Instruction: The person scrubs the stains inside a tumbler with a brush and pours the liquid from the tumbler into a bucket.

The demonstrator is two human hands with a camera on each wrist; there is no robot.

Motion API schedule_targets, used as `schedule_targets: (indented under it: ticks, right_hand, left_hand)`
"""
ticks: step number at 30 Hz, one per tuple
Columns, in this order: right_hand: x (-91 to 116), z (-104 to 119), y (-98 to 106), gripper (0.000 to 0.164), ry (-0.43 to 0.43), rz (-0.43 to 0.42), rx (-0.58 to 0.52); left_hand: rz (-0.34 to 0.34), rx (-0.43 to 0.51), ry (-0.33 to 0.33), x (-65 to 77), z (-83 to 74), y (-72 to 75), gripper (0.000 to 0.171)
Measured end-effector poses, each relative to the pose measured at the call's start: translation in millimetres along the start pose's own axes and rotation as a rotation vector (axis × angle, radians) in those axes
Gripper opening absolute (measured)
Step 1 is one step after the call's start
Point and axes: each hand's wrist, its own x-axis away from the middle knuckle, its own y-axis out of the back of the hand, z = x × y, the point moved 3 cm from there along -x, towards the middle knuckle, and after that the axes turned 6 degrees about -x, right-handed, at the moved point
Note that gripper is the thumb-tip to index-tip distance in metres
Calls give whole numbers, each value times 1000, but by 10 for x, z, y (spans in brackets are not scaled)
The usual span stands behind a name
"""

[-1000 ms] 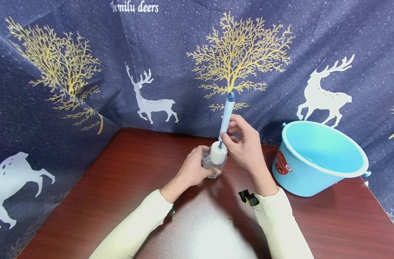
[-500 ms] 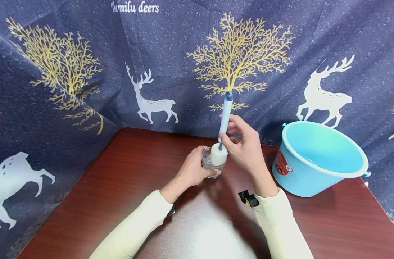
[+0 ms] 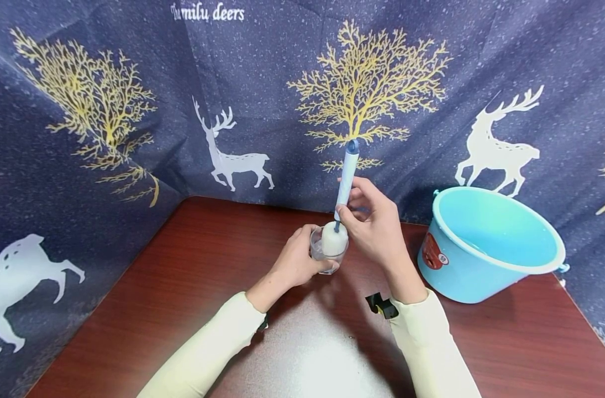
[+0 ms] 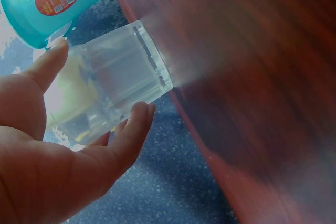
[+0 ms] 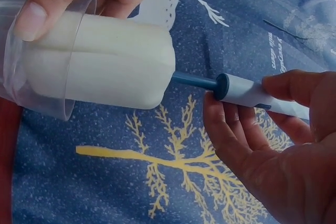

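A clear cup (image 4: 123, 66) is gripped by my left hand (image 3: 297, 257), thumb on one side and fingers on the other. Inside its mouth sits the white sponge head of a cup brush (image 5: 121, 61), part of it still showing above the rim in the right wrist view. My right hand (image 3: 377, 221) pinches the brush's pale blue handle (image 3: 347, 177) near its lower end, just above the thin dark blue neck. The handle points up and leans slightly right, with a blue loop at its top. In the left wrist view the sponge shows blurred through the cup wall.
A light blue bucket (image 3: 443, 276) with a red label stands on the right of the reddish-brown wooden table (image 3: 193, 287). Behind the table hangs a dark blue cloth (image 3: 262, 66) printed with white deer and yellow trees.
The sponge head has sunk a little deeper into the cup, and the handle's top has shifted slightly left. Both hands stay nearly in place.
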Motion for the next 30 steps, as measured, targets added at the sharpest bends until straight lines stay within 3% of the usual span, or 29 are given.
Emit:
schedule_targets:
  ticks: [30]
  right_hand:
    - [4, 7, -15, 33, -40, 3, -21]
  left_hand:
    - [-11, -8, -5, -7, 0, 0, 86]
